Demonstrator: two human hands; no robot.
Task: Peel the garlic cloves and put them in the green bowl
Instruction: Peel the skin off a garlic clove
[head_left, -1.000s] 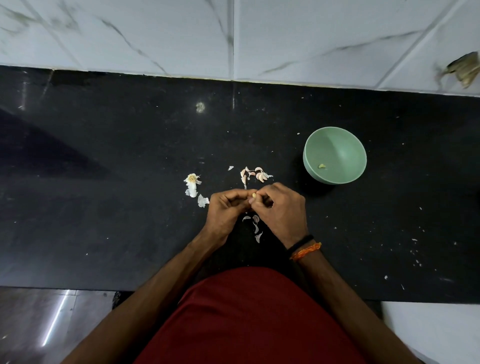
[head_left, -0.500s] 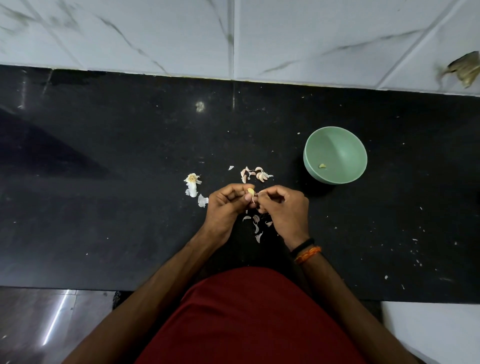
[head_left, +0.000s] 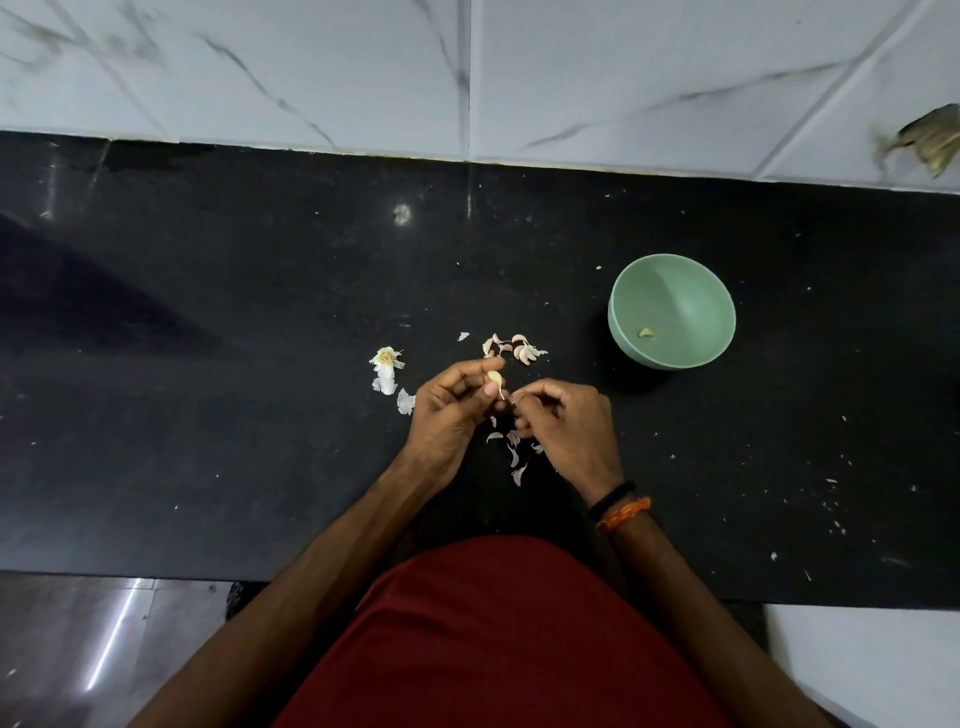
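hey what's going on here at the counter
A person is peeling garlic over a black stone counter. The left hand pinches a small pale garlic clove, while the right hand pulls a thin strip of skin from it. Loose papery peels lie under the hands, and unpeeled pinkish cloves sit just beyond. The round pale green bowl holds one peeled piece.
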